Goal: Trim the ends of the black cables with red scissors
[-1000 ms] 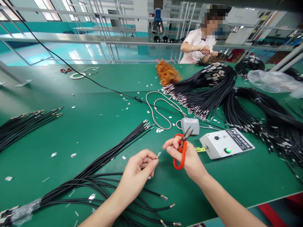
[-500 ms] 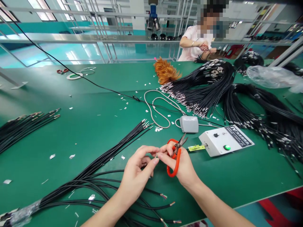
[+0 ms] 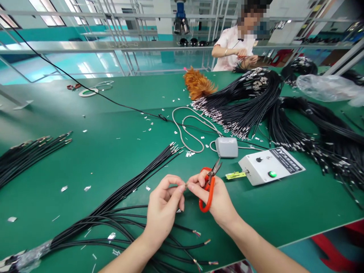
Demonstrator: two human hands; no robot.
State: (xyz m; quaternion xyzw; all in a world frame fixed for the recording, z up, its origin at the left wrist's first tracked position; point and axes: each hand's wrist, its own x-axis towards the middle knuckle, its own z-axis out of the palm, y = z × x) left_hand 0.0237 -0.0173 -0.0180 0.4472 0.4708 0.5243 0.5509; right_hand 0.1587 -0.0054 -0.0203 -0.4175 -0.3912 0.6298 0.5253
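Both hands now together: left hand (image 3: pixel 164 206) pinching wire end (image 3: pixel 186 185), right hand (image 3: pixel 216 197) gripping scissors (image 3: pixel 208 187).

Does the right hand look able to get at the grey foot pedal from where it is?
Probably yes. The right hand sits just in front of the grey foot pedal with bare green mat between, but it holds the orange scissors and pinches a wire end, so its fingers are occupied.

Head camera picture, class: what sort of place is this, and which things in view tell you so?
Most likely a factory bench for cable assembly. Bundles of black cables with metal terminals cover the green worktable, a white control box with a green button stands near the right hand, and another person works behind.
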